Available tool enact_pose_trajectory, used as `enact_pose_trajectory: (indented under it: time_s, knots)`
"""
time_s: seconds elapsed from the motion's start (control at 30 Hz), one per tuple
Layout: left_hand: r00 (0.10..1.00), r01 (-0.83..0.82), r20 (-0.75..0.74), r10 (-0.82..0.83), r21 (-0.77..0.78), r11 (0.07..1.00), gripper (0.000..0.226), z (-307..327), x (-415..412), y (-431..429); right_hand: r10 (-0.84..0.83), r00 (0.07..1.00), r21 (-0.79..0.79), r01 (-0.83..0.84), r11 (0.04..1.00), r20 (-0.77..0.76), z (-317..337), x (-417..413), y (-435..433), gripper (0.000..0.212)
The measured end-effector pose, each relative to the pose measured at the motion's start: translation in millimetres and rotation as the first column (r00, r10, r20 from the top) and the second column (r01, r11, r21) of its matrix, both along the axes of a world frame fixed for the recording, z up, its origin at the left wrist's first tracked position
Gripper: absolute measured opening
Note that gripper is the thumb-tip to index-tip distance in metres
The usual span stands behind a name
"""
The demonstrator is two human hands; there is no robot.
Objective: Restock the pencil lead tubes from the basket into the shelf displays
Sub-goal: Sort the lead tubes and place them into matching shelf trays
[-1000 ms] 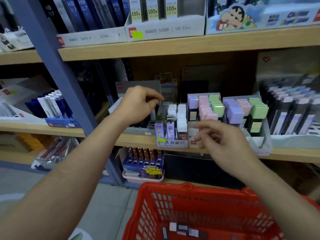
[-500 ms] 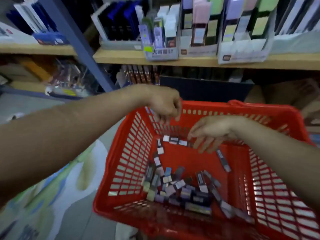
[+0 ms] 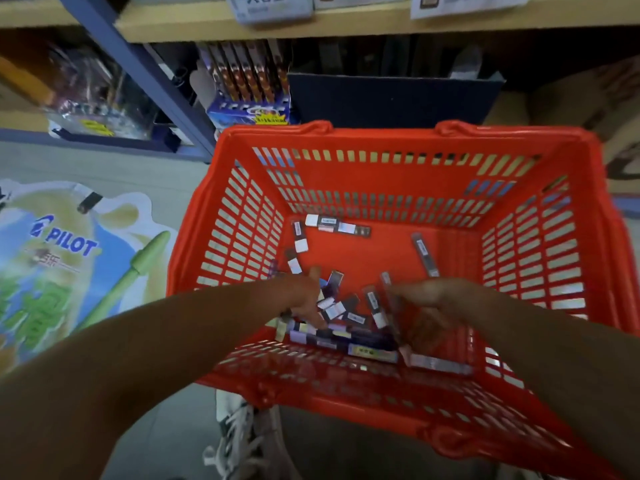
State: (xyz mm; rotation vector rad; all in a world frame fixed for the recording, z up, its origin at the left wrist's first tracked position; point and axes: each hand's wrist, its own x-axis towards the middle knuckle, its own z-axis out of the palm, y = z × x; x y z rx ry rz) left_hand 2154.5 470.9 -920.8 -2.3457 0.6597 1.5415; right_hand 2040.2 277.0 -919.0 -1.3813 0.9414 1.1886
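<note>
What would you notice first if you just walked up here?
The big red basket fills the middle, with a heap of little lead tubes at its bottom, near the person. The left hand and right hand both reach into that heap. On the floor at left lies a colourful Pilot poster with a green pen on it.

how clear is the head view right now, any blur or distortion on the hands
Head view: the right hand is smeared by motion blur; the left hand is softer than the far lead tubes; wide-angle distortion bows the basket rim and shelf edge; lighting is even, without strong glare.
</note>
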Motion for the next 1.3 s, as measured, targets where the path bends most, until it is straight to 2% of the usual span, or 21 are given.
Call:
enact_pose_trajectory:
  time_s: [0.07, 0.17, 0.27, 0.33, 0.43, 0.5, 0.57, 0.7, 0.77, 0.83, 0.9, 0.97, 1.03, 1.13, 1.3]
  knots:
    - [0.994, -0.100, 0.026, 0.104, -0.133, 0.986, 0.108, -8.2, -5.2, 6.4, -0.091, 0.995, 0.085, 0.094, 0.992, -0.029, -4.4, 6.4, 14.0, 0.066]
    - [0.976, -0.169, 0.083, 0.202, -0.300, 0.939, 0.122, -16.5, -11.3, 9.7, -0.168, 0.984, 0.230, 0.178, 0.957, -0.066, -7.5, 17.9, 31.5, 0.059]
    - [0.953, -0.277, 0.032, 0.301, -0.309, 0.910, 0.115, -12.4, -12.1, 4.6, -0.247, 0.967, 0.272, 0.253, 0.928, -0.057, -17.9, 24.1, 42.4, 0.058]
    - [0.927, -0.354, 0.003, 0.376, -0.335, 0.873, 0.108, -16.5, -4.9, 5.0, -0.308, 0.950, 0.270, 0.309, 0.912, -0.045, -19.3, 27.0, 48.2, 0.066]
    - [0.822, -0.551, -0.077, 0.565, -0.361, 0.752, 0.103, -19.3, 7.5, 6.4, -0.410, 0.912, 0.264, 0.396, 0.880, 0.000, -22.2, 34.8, 50.6, 0.063]
    - [0.783, -0.600, -0.089, 0.615, -0.370, 0.709, 0.100, -18.7, 12.9, 5.0, -0.392, 0.918, 0.228, 0.371, 0.900, 0.052, -23.3, 39.9, 48.6, 0.057]
    - [0.803, -0.550, -0.037, 0.595, -0.429, 0.716, 0.096, -19.8, 16.4, 1.4, -0.352, 0.928, 0.158, 0.332, 0.930, 0.124, -22.2, 45.3, 48.1, 0.045]
    - [0.893, -0.367, 0.047, 0.448, -0.499, 0.785, 0.103, -20.7, 18.2, -14.2, -0.271, 0.920, 0.046, 0.269, 0.962, 0.283, -16.5, 54.2, 49.6, 0.024]
    - [0.913, -0.337, 0.021, 0.408, -0.526, 0.781, 0.104, -20.5, 16.2, -23.0, -0.239, 0.916, 0.022, 0.245, 0.969, 0.321, -15.7, 57.8, 49.2, 0.027]
    - [0.905, -0.367, -0.019, 0.426, -0.541, 0.756, 0.096, -21.8, 16.1, -26.7, -0.191, 0.924, 0.017, 0.196, 0.980, 0.332, -17.4, 60.2, 47.7, 0.030]
    - [0.880, -0.436, -0.082, 0.468, -0.530, 0.728, 0.078, -24.3, 19.0, -24.4, -0.148, 0.922, 0.033, 0.146, 0.989, 0.359, -18.5, 62.0, 46.5, 0.022]
    - [0.844, -0.511, -0.151, 0.515, -0.519, 0.685, 0.057, -25.2, 24.4, -18.8, -0.156, 0.917, 0.067, 0.141, 0.988, 0.366, -18.7, 63.8, 46.5, 0.012]
    - [0.826, -0.546, -0.200, 0.528, -0.515, 0.660, 0.041, -21.4, 29.4, -14.9, -0.216, 0.912, 0.128, 0.182, 0.975, 0.349, -20.2, 64.4, 45.8, 0.012]
    - [0.812, -0.565, -0.216, 0.542, -0.526, 0.636, 0.031, -11.7, 35.9, -15.2, -0.262, 0.902, 0.197, 0.204, 0.959, 0.344, -20.9, 64.5, 39.7, 0.012]
    - [0.774, -0.609, -0.262, 0.576, -0.557, 0.565, 0.016, 14.7, 46.0, -16.2, -0.227, 0.924, 0.328, 0.121, 0.937, 0.309, -11.9, 71.5, 12.8, 0.019]
